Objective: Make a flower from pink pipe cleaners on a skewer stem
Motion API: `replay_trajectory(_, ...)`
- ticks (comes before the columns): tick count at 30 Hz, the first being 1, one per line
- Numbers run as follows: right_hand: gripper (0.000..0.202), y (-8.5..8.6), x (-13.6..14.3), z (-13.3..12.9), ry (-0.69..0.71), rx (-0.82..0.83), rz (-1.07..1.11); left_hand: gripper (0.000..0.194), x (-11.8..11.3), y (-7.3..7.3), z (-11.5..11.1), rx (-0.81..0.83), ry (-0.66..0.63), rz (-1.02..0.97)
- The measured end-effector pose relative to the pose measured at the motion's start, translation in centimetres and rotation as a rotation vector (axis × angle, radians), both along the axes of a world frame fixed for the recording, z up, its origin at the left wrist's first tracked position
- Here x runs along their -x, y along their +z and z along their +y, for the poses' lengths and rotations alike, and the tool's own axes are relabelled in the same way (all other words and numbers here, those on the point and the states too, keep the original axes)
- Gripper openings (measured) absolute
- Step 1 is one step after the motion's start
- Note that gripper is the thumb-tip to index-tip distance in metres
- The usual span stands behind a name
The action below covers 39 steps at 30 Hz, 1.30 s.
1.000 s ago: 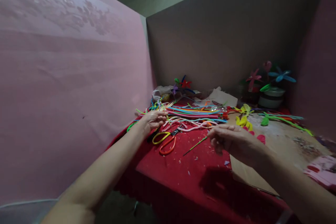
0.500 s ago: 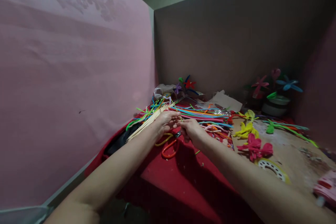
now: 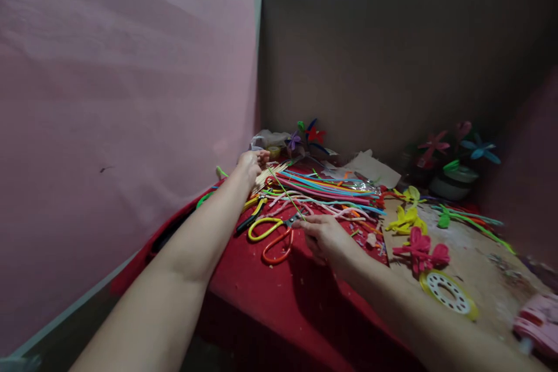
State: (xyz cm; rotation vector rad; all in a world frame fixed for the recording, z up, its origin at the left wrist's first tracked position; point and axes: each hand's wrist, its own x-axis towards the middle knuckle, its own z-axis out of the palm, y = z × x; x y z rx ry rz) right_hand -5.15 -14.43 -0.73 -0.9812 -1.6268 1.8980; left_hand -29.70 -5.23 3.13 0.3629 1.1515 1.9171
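My right hand [image 3: 325,238] pinches one end of a thin green stick [image 3: 285,195], which slants up and left from the fingertips. Farther back, my left hand [image 3: 255,163] is closed with curled fingers above a bundle of pale wooden skewers [image 3: 272,173]; what it holds, if anything, is hidden. Scissors [image 3: 278,233] with one yellow and one red handle lie just left of my right hand. Beside my left forearm are pliers [image 3: 253,214] with yellow and black handles. Colourful pipe cleaners [image 3: 331,189] are spread behind the scissors.
A red cloth [image 3: 279,288] covers the table. On the cardboard [image 3: 488,285] at right lie a yellow pipe-cleaner flower [image 3: 407,218], a pink one [image 3: 421,249], a yellow spool [image 3: 449,292] and a pink tool [image 3: 538,322]. Finished flowers stand behind. A pink wall [image 3: 131,128] borders the left.
My hands, close together before, are now apart: the left has moved back and left, the right slightly down. The green stick and the scissors show more fully.
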Motion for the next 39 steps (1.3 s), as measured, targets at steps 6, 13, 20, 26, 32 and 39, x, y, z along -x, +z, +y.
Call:
replay_trajectory(6, 0.031, -0.2, -4.6, -0.1, 0.034, 0.082, 0.143, 0.028, 0.8, 1.1, -2.2, 0.076, -0.020, 0.016)
replay_trajectory(13, 0.030, -0.8, -7.3, 0.7, 0.100, 0.172, 0.276, 0.017, -9.4, -0.3, -4.9, -0.005, -0.476, 0.085)
replay_trajectory(20, 0.033, -0.9, -8.5, 1.0, 0.058, 0.096, 0.279, 0.014, -11.8, 0.5, -4.2, -0.186, -0.319, 0.089)
replay_trajectory(26, 0.039, -1.0, -9.1, 1.1, 0.018, 0.047, 0.186, 0.010, -12.3, -0.5, -3.8, -0.273, -0.215, 0.107)
replay_trajectory(32, 0.028, -1.2, -9.3, 1.1, -0.041, -0.047, 0.165, 0.013, -12.1, -1.1, -3.5, -0.277, -0.256, 0.110)
replay_trajectory(39, 0.029, -1.7, -9.6, 1.6, -0.034, -0.119, 0.070, 0.013, -12.0, -0.7, -3.9, -0.300, -0.264, 0.152)
